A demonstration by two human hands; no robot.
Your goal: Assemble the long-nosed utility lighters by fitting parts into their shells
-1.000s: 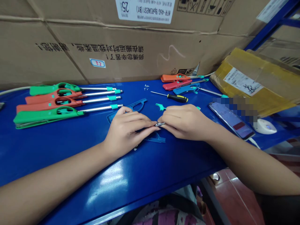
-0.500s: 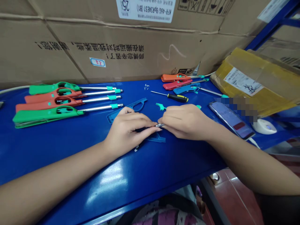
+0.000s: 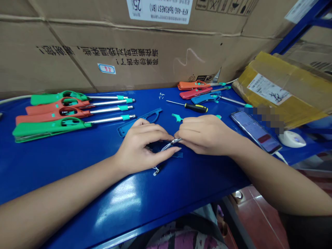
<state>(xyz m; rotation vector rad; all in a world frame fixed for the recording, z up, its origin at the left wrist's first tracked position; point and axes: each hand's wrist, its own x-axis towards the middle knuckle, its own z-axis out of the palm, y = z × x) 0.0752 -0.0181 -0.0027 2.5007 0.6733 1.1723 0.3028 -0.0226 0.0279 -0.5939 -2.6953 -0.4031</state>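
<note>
The right hand (image 3: 207, 135) fingers pinch one tube (image 3: 177, 140). The left hand (image 3: 142, 147), fingers apart, hides some blue plastic (image 3: 124, 129). Seven lighters (image 3: 52, 129) and one screwdriver (image 3: 198, 108) lie toward the desk's (image 3: 207, 183) back edge.

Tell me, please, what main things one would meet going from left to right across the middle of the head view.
Nearest green lighter → left hand → metal tube → right hand → phone → white rounded device.
</note>
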